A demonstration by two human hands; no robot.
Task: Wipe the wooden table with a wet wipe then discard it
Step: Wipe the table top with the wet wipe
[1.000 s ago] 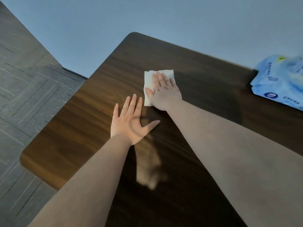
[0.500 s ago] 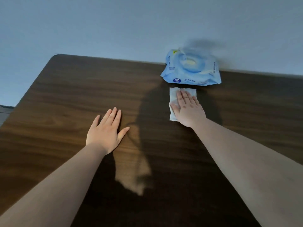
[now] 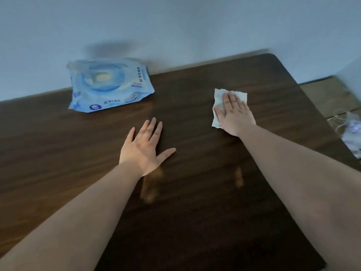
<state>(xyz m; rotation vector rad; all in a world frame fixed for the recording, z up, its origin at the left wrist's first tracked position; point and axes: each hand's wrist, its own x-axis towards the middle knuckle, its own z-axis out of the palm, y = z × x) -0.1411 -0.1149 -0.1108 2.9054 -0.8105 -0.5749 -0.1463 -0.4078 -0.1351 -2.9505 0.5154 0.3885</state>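
The dark wooden table [image 3: 195, 192] fills most of the view. A white wet wipe [image 3: 219, 98] lies flat on it toward the far right. My right hand [image 3: 233, 114] presses down on the wipe with flat fingers, covering its right and lower part. My left hand [image 3: 145, 147] rests flat on the table's middle, fingers spread, holding nothing.
A blue pack of wet wipes [image 3: 107, 87] lies at the table's far edge against the pale wall [image 3: 175, 26]. Past the table's right edge I see floor and a blurred clear plastic bag [image 3: 351, 133].
My right hand has slid the wipe rightward across the table, past the blue pack. The view has swung right with it, and my left hand stays flat on the table.
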